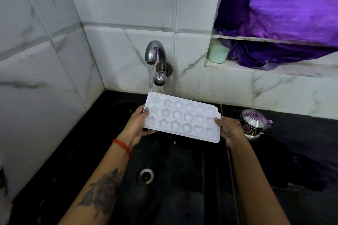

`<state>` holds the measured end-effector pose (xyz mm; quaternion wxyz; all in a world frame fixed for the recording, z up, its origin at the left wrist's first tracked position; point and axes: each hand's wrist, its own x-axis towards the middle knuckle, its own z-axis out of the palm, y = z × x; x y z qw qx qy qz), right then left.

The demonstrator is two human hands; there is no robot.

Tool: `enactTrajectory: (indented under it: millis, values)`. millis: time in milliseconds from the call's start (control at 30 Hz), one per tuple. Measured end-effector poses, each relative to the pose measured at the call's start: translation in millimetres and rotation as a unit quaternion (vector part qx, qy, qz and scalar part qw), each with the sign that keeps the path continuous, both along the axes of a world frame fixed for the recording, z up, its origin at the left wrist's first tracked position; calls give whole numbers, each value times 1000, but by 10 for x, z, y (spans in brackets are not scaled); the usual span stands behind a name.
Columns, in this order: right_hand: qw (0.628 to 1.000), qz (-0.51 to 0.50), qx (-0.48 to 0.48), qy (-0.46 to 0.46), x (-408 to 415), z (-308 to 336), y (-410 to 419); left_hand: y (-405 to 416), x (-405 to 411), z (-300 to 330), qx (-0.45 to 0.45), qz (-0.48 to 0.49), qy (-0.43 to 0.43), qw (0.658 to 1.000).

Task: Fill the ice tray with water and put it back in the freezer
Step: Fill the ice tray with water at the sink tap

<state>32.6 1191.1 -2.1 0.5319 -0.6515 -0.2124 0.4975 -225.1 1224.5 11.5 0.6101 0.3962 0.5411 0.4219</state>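
Drain point(146, 176) nearest, in black sink point(182, 188). Left hand point(140, 124) and right hand point(229, 129) pinching ice tray point(182, 117) ends, held over the sink. Beyond, tap point(155, 55) running onto far-left corner. Filling barely begun; freezer return pending.

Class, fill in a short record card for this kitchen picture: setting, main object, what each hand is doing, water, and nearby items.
setting: black sink below a white tiled wall
main object: white ice tray with shaped moulds, held above the sink
left hand: grip on the tray's left end
right hand: grip on the tray's right end
water: tap running, stream landing at the tray's far left corner
nearby items: steel kettle on the counter, green cup on the ledge, purple cloth
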Motion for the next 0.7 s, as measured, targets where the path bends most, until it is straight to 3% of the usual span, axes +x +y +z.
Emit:
enactTrajectory:
  millis: [200,700]
  values:
    - [1000,13,-2,-20,-85,-63,60,-48,-95,-8,23,14,-40,999]
    - [990,100,24,-94,-614,-19,295,-25,-589,-150,40,125,-37,991]
